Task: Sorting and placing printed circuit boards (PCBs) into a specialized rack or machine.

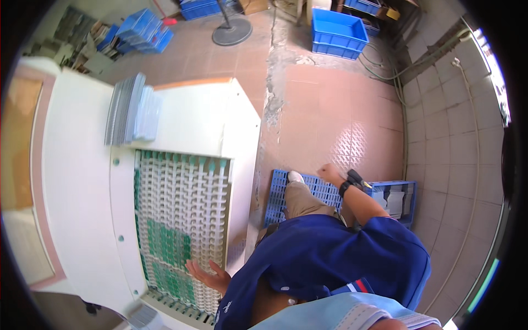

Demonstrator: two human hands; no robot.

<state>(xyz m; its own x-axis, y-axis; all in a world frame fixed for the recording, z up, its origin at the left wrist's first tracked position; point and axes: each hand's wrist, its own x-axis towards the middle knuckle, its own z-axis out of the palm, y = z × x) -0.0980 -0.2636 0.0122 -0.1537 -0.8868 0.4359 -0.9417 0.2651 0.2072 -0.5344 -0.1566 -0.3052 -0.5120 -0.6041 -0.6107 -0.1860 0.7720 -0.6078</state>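
Note:
My left hand hovers at or just over the near right edge of a conveyor belt made of white and green plastic links. Its fingers are spread and it holds nothing; contact with the belt is unclear. Out in front of my body, over the blue slatted pallet, my right hand has its fingers curled in, with nothing visible in it. A dark watch sits on that wrist. Beyond the belt, a stack of thin grey sheets stands on the white machine housing.
A blue crate holding grey pieces is beside my right arm. Farther off stand stacked blue bins, a round metal base and more blue crates. Hoses run along the tiled wall at right.

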